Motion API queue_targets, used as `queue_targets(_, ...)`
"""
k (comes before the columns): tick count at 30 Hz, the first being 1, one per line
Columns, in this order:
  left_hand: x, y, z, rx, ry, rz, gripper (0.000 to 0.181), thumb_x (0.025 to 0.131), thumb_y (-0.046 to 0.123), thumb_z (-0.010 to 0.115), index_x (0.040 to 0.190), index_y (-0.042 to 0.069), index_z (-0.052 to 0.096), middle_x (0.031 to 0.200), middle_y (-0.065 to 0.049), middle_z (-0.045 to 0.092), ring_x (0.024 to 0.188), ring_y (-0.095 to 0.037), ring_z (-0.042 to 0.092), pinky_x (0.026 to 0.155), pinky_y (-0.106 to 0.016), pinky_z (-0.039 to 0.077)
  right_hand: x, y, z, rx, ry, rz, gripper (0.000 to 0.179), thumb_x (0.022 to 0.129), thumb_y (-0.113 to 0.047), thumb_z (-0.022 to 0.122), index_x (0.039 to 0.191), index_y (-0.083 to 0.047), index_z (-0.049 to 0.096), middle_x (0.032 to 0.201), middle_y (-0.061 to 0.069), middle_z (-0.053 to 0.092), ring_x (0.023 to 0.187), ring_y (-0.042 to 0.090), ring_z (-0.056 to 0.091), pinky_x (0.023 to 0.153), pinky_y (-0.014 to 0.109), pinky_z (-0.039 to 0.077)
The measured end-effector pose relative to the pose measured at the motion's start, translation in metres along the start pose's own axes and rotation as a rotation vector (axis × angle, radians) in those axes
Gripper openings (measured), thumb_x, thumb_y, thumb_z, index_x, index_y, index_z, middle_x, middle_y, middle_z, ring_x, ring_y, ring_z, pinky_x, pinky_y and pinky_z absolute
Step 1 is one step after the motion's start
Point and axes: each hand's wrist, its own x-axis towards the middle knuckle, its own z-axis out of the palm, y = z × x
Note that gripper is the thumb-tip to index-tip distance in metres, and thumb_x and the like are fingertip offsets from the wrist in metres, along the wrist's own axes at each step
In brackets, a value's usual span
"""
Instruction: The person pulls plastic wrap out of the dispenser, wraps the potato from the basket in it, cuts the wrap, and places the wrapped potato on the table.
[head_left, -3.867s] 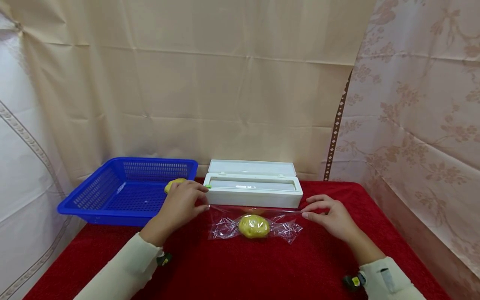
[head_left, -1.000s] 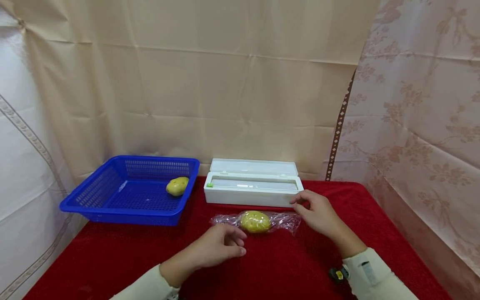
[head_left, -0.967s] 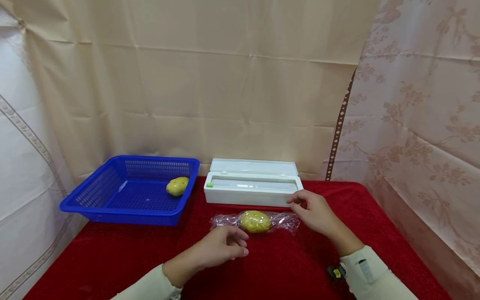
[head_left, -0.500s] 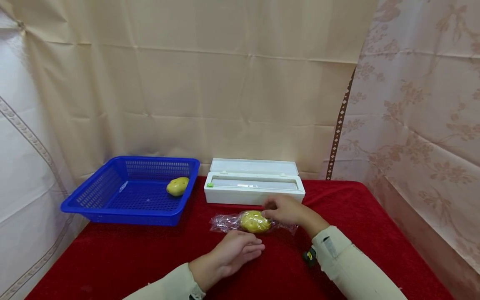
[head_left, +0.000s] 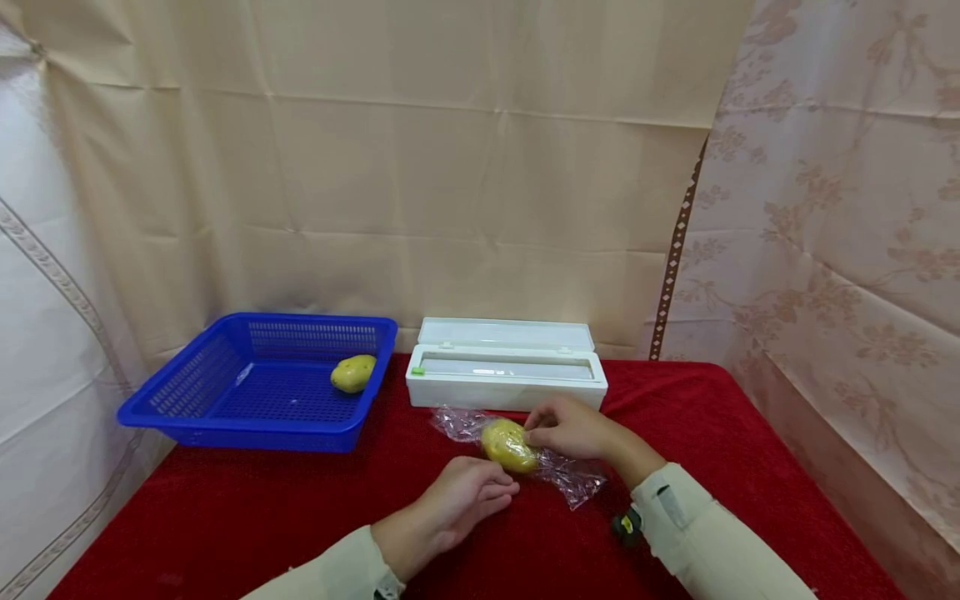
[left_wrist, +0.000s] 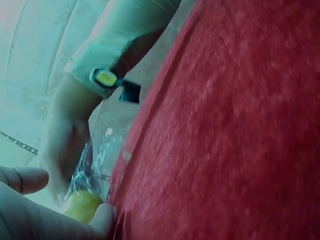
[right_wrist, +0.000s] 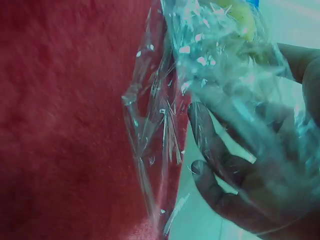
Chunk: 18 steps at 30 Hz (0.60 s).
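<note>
Gripping the potato (head_left: 504,450) through its film (head_left: 459,423) with the right hand (head_left: 573,429), thumb and curled fingers at about two o'clock on it. Had the left hand (head_left: 465,500) at seven o'clock of the potato, with fingers relaxed and fairly straight, holding nothing; from the head and left wrist views, could not tell whether touching the potato or just beside it. Had the potato on the red cloth (head_left: 712,433), apparently resting there, lying slantwise, with crumpled film flaring out toward ten and four o'clock.

Judged the wrapping well along for this potato: already covered over the visible top, with the film apparently separate from the box (head_left: 498,395) at twelve o'clock. Could not check the underside. Judged as left the loose ends, neither folded under nor tucked in; in the right wrist view, saw film spreading wide and thin across the fingers. Saw the box with lid (head_left: 506,335) tipped back and a likely roll (head_left: 510,369) inside. Found the basket (head_left: 258,437) between nine and ten o'clock, with the second potato (head_left: 352,373) inside at three o'clock, near the wall, without any film to be seen; by the look of things, not begun there.
</note>
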Motion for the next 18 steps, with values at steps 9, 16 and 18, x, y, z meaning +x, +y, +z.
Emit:
queue_targets(9, -0.002, 0.01, -0.015, 0.085, -0.063, 0.0, 0.032, 0.096, 0.01, 0.057, 0.119, -0.013, 0.057, 0.106, -0.018, 0.071, 0.1, -0.025, 0.074, 0.093, -0.039, 0.06, -0.033, -0.011, 0.014, 0.188, 0.083, 0.146, 0.022, 0.087, -0.025, 0.078, 0.089, -0.004, 0.072, 0.072, 0.005, 0.069, 0.065, 0.013, 0.063, 0.058, 0.028, 0.052)
queue_targets(16, 0.004, 0.019, -0.029, 0.227, -0.126, -0.014, 0.035, 0.097, 0.019, 0.061, 0.116, -0.01, 0.063, 0.1, -0.017, 0.075, 0.088, -0.022, 0.075, 0.08, -0.034, 0.062, -0.052, -0.028, 0.031, 0.298, 0.161, 0.237, 0.028, 0.087, -0.027, 0.08, 0.09, -0.001, 0.068, 0.075, 0.006, 0.072, 0.066, 0.017, 0.069, 0.063, 0.034, 0.058)
queue_targets(18, 0.005, 0.021, -0.032, 0.258, -0.134, -0.02, 0.036, 0.098, 0.02, 0.062, 0.117, -0.01, 0.064, 0.099, -0.017, 0.076, 0.087, -0.021, 0.075, 0.078, -0.033, 0.062, -0.055, -0.031, 0.035, 0.303, 0.168, 0.242, 0.03, 0.088, -0.028, 0.08, 0.089, -0.001, 0.067, 0.073, 0.006, 0.072, 0.066, 0.018, 0.07, 0.061, 0.033, 0.056)
